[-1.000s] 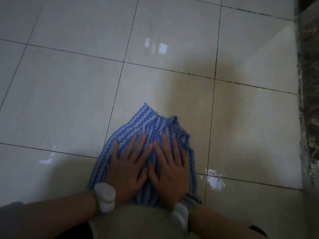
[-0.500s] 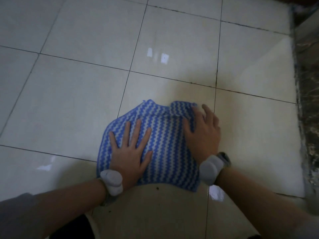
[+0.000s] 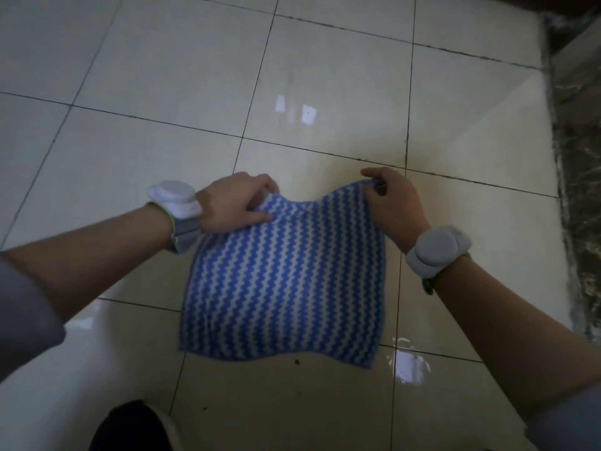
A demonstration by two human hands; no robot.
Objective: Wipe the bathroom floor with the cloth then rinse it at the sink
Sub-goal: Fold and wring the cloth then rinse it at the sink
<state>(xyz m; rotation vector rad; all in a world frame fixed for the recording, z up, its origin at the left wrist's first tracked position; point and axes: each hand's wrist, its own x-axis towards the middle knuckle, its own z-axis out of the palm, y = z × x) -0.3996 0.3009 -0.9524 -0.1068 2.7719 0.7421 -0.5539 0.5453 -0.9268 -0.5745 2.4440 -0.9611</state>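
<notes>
A blue-and-white zigzag-striped cloth (image 3: 283,281) lies spread almost square on the pale tiled floor (image 3: 162,151). My left hand (image 3: 235,201) pinches its far left corner, fingers curled round the edge. My right hand (image 3: 392,198) pinches the far right corner the same way. The far edge of the cloth sags between the two hands and looks slightly lifted. The near edge rests on the tiles. Both wrists wear grey-white bands.
A dark marbled threshold or wall base (image 3: 575,177) runs along the right side. A wet shiny patch (image 3: 406,362) sits on the tile near the cloth's right near corner. Small dark specks (image 3: 296,361) dot the tile in front. A dark shape (image 3: 130,424) shows at the bottom left.
Both hands pressed flat on the bunched cloth before. They have moved apart to its far corners and now pinch them; the cloth is spread out flat and wider.
</notes>
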